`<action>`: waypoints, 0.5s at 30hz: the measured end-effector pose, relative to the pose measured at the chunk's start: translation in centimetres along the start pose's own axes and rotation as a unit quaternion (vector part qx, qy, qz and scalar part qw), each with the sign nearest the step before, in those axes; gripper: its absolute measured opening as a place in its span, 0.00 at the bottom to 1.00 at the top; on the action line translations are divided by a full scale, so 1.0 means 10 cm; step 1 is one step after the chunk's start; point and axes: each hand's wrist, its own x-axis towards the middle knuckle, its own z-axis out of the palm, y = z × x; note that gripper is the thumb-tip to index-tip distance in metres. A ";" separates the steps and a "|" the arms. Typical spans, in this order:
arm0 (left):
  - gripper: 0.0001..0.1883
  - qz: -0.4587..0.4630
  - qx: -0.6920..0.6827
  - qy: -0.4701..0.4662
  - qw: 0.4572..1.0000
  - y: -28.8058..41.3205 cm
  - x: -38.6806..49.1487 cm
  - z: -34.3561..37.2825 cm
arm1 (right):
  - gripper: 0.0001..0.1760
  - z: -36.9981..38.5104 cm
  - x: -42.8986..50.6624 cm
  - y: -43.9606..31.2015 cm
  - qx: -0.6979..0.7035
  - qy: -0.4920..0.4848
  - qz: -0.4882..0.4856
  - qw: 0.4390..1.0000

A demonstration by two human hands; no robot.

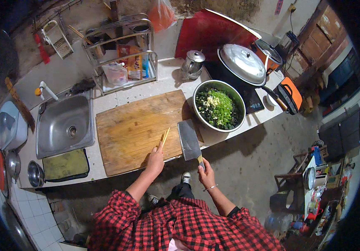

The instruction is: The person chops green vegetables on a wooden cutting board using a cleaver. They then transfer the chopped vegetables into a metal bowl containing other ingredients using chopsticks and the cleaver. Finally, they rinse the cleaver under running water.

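Note:
My left hand [155, 160] grips a pair of chopsticks [166, 137], their tips pointing up and away over the wooden cutting board [129, 125]. In my right hand [206, 173] is the handle of a cleaver [189, 139], its broad blade over the board's right edge, near the steel bowl. That deep steel bowl [242, 116] stands right of the board and holds chopped green scallions [219, 108], pale minced bits that look like garlic [212, 101], and dark green pieces beneath them. Neither hand touches the bowl.
Left of the board lie a steel sink [63, 125], a folded green cloth [67, 164] and a small metal bowl [36, 174]. Behind stands a wire rack [125, 59]. A lidded wok [242, 64] on an induction cooker [255, 102], a lidded metal pot [192, 66] and an orange-backed appliance [291, 91] are beyond the bowl.

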 end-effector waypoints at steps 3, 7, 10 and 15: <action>0.32 0.015 0.078 0.030 0.996 0.09 0.17 0.13 | 0.22 0.00 0.00 -0.04 -0.006 -0.012 -0.001 1.000; 0.31 0.026 0.109 0.019 0.994 0.19 0.26 0.19 | 0.23 -0.03 0.02 -0.09 -0.005 -0.038 0.040 0.998; 0.31 0.028 0.095 0.011 0.995 0.25 0.31 0.23 | 0.23 -0.07 0.08 -0.06 -0.001 -0.044 0.018 0.999; 0.30 0.075 0.067 0.038 0.994 0.30 0.22 0.21 | 0.24 -0.19 0.16 -0.01 -0.023 -0.100 0.039 0.994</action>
